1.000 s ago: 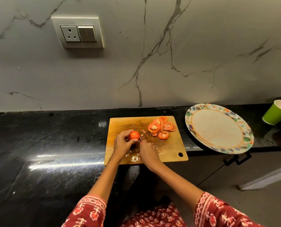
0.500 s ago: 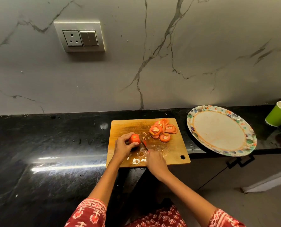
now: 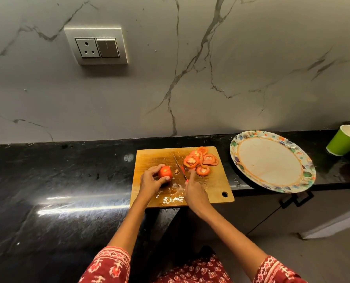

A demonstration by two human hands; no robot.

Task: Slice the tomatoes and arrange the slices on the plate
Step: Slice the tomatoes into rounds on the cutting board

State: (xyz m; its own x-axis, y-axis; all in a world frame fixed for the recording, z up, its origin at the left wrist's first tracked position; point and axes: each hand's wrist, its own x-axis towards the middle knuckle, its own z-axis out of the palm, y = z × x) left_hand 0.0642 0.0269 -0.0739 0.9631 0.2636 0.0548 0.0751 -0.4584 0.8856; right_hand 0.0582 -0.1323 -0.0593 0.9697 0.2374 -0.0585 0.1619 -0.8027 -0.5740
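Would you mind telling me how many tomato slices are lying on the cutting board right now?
About 6 tomato slices, overlapping in one pile at the far right of the cutting board, beside the knife. The overlap may hide more.

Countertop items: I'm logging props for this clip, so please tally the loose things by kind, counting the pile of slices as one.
Wooden cutting board: 1
Uncut red tomato piece: 1
Pile of red tomato slices: 1
Red-handled knife: 1
Floral-rimmed round plate: 1
Green paper cup: 1
Total: 6
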